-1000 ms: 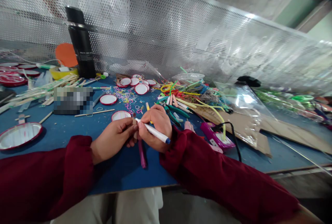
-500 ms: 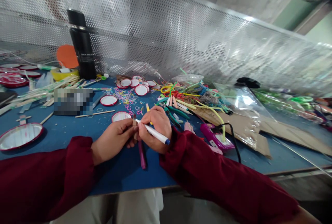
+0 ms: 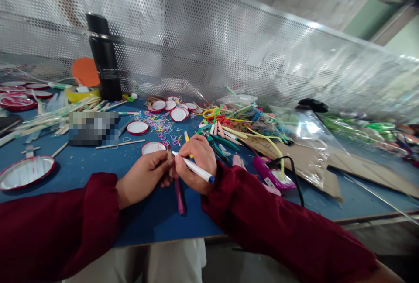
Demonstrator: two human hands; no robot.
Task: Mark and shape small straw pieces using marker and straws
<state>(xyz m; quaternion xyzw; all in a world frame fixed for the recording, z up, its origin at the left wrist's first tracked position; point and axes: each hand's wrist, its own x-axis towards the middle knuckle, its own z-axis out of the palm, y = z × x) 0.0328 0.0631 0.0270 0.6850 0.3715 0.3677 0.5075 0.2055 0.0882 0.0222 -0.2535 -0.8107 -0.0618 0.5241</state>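
Note:
My left hand (image 3: 144,176) is closed, pinching a small flat wooden stick (image 3: 169,155) upright between thumb and fingertips. Its lower part is partly hidden by the fingers. My right hand (image 3: 198,160) grips a white marker (image 3: 198,170) with a blue end. The marker's tip points left, at the stick, and whether it touches cannot be made out. Below the hands a purple pen-like thing (image 3: 180,198) lies on the blue table (image 3: 153,226), its upper end hidden. Just behind my left hand is a round white lid with a red rim (image 3: 153,147).
Small coloured rubber bands (image 3: 160,125) lie scattered beyond the hands. Green-handled pliers (image 3: 218,148) and a purple power strip (image 3: 270,173) are to the right, by flat cardboard (image 3: 304,160). A black bottle (image 3: 106,67) stands at the back left near wooden sticks (image 3: 83,103).
Both hands keep almost the same place and grip. The whole view has shifted very slightly.

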